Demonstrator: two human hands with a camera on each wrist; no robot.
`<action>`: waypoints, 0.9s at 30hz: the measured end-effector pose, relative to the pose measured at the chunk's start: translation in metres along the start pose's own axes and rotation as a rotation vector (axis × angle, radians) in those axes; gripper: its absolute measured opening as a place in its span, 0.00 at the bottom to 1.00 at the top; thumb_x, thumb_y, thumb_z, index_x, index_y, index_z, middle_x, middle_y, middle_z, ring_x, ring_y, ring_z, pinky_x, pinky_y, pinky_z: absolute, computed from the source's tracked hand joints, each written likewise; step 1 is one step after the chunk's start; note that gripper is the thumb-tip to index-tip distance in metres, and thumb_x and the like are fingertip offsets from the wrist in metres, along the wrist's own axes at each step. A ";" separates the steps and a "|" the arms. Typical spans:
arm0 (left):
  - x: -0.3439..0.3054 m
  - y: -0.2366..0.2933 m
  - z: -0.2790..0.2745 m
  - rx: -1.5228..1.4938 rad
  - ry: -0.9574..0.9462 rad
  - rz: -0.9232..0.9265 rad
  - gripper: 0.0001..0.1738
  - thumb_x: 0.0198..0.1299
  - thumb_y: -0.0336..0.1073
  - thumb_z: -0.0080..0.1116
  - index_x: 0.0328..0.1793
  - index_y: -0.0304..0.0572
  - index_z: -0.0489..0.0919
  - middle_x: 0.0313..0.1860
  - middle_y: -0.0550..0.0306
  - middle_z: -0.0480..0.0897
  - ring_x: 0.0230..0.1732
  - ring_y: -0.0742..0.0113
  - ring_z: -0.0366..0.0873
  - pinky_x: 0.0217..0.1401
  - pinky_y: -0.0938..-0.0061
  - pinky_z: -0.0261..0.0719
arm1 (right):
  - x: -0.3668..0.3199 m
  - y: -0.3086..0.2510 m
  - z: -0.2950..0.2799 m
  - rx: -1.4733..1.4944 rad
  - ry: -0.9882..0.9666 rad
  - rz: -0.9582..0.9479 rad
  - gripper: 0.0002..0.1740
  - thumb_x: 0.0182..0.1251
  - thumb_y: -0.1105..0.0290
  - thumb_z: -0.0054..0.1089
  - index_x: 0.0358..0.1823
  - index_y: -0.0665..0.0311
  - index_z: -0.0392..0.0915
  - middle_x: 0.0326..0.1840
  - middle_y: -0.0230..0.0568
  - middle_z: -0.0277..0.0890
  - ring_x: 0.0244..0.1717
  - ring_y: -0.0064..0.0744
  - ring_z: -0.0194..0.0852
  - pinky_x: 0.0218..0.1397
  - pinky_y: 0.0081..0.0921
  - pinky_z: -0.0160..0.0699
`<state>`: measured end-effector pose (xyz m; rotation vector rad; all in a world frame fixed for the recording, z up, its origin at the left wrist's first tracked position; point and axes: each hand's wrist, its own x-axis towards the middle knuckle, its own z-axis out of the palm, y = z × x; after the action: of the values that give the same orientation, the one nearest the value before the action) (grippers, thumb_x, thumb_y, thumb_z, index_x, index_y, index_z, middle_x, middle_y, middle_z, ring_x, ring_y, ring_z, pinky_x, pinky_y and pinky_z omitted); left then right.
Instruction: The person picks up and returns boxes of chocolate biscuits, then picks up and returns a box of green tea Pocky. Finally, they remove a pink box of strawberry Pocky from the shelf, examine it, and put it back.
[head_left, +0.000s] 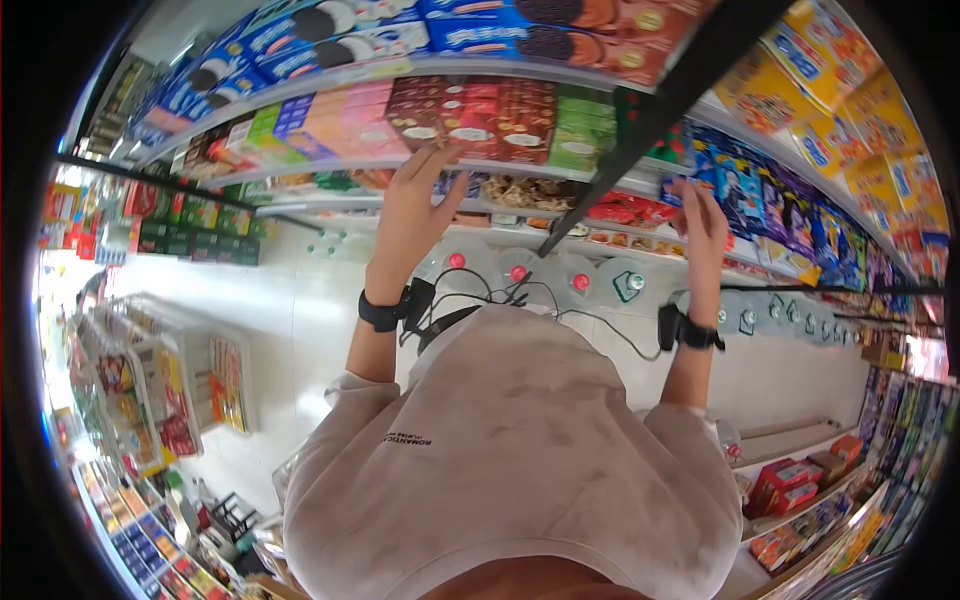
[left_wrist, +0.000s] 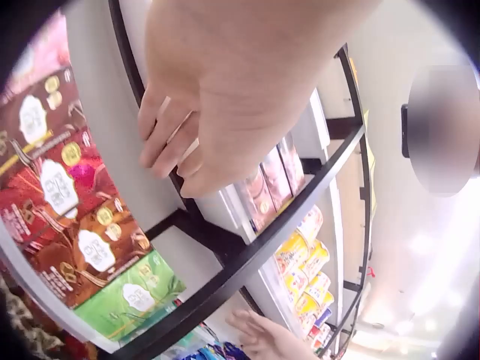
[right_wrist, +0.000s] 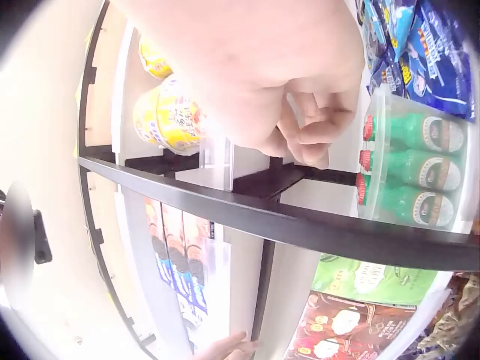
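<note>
My left hand [head_left: 418, 215] reaches to the shelf front by the brown boxes [head_left: 415, 110] and red box [head_left: 470, 115], its fingers extended and holding nothing. In the left wrist view, brown boxes [left_wrist: 96, 247] and a green box [left_wrist: 139, 296] line the shelf beside that hand [left_wrist: 225, 90]. My right hand [head_left: 703, 225] is raised near the blue snack bags [head_left: 738, 195], fingers loosely bent. The right wrist view shows this hand [right_wrist: 292, 82] with nothing in its grasp, close to green bottles [right_wrist: 427, 169] with red caps in a clear bin [right_wrist: 382, 131].
A black shelf post [head_left: 660, 120] stands between the hands. Blue cookie packs [head_left: 340, 40] and yellow packages [head_left: 835, 90] fill the upper shelves. Large bottles with red caps [head_left: 518, 272] stand low behind dangling black cables [head_left: 500, 295]. A white display rack [head_left: 225, 380] stands left.
</note>
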<state>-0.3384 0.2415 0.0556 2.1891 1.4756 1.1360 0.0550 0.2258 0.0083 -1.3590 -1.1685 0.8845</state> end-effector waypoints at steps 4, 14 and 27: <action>-0.045 -0.027 -0.027 -0.004 -0.019 -0.224 0.05 0.68 0.27 0.66 0.43 0.31 0.83 0.35 0.48 0.87 0.37 0.55 0.87 0.45 0.66 0.81 | -0.048 0.022 -0.006 -0.009 0.009 0.102 0.17 0.85 0.61 0.58 0.58 0.67 0.85 0.49 0.34 0.89 0.31 0.13 0.67 0.32 0.16 0.63; -0.091 -0.047 -0.027 -0.052 -0.160 -0.371 0.06 0.68 0.28 0.67 0.46 0.32 0.83 0.30 0.47 0.85 0.32 0.58 0.84 0.40 0.67 0.80 | -0.071 0.015 0.064 0.090 -0.157 0.201 0.17 0.84 0.63 0.59 0.61 0.67 0.84 0.45 0.35 0.88 0.33 0.15 0.72 0.35 0.17 0.68; -0.071 -0.138 0.049 0.125 -0.187 -0.147 0.46 0.62 0.43 0.71 0.79 0.20 0.66 0.83 0.28 0.65 0.74 0.30 0.71 0.76 0.50 0.74 | -0.045 0.015 0.204 -0.331 -0.817 0.199 0.32 0.81 0.56 0.62 0.79 0.63 0.70 0.40 0.39 0.87 0.35 0.20 0.79 0.39 0.19 0.78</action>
<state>-0.4068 0.2511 -0.0922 2.1577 1.6316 0.7892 -0.1488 0.2351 -0.0390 -1.4283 -1.8808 1.5214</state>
